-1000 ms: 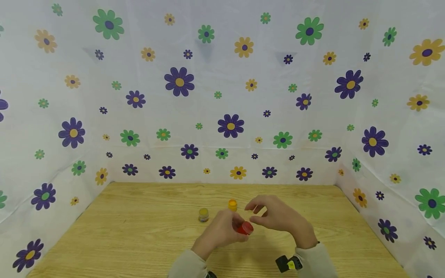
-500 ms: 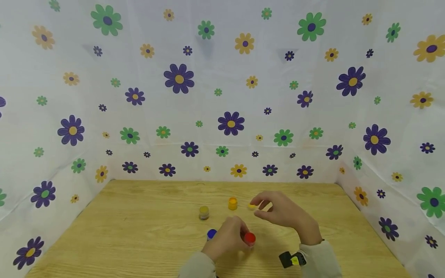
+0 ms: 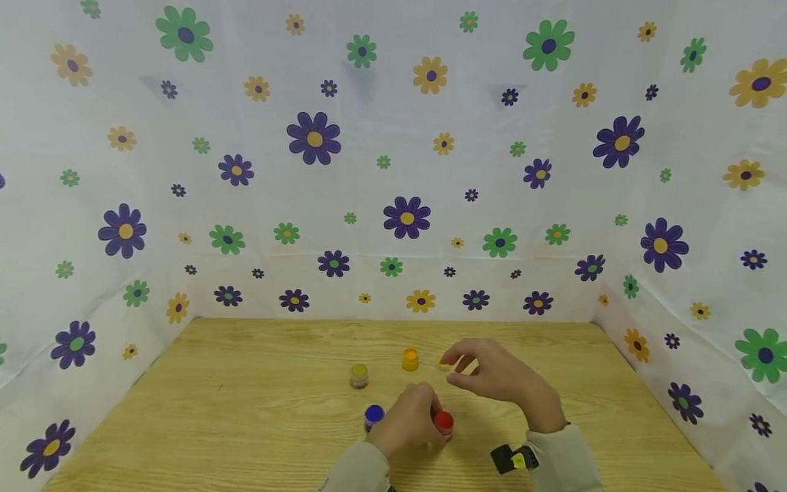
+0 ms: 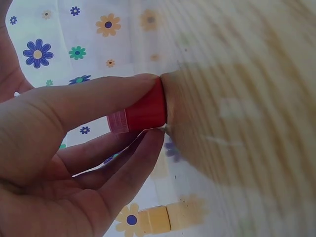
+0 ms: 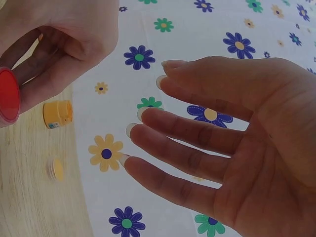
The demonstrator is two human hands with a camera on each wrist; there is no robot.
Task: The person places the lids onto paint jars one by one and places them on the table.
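My left hand (image 3: 408, 415) holds a small red paint jar (image 3: 444, 422) between thumb and fingers. In the left wrist view the jar's red end (image 4: 150, 106) meets the wooden table. Just left of that hand stands a blue paint jar (image 3: 374, 413), partly covered by it. My right hand (image 3: 494, 372) hovers to the right with loosely bent fingers, and nothing shows between them in the right wrist view. Close to its fingertips in the head view, a flat yellow lid (image 5: 57, 169) lies on the table. An orange-yellow paint jar (image 3: 410, 360) stands behind the hands.
A jar with a dull yellow top (image 3: 359, 376) stands left of the orange-yellow one. All rest on a wooden table (image 3: 246, 403). White flower-printed cloth (image 3: 369, 184) walls off the back and both sides.
My left hand has brought the red jar down from a tilted hold to upright on the table. The blue jar and yellow lid have come into sight. My right hand has barely shifted.
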